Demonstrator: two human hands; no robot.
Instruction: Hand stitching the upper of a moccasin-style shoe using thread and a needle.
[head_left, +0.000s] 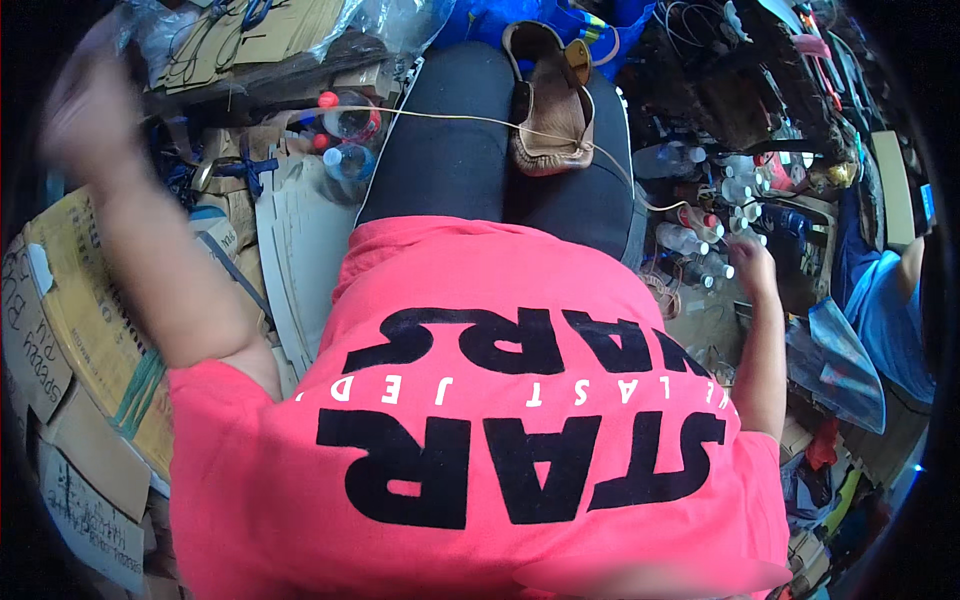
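A brown leather shoe (553, 100), a slip-on with a gathered toe seam, lies across my thighs with its toe toward me. A pale thread (455, 118) comes out at the toe and stretches away to both sides. My left hand (92, 115) is raised far out at the upper left, smeared by motion; the taut thread runs toward it, though its fingers are not distinct. On the other side, beside the bottles, my right hand (754, 264) is closed, and the slacker end of the thread leads to it. Both hands are apart from the shoe.
Several plastic bottles (690, 238) crowd the floor at right, with more bottles (348, 162) by my left leg. Cardboard pieces (95, 300) lean at left. A blue bag (480, 22) sits beyond my knees. Blue cloth (890, 320) hangs at the right edge, beside another person's arm (908, 268).
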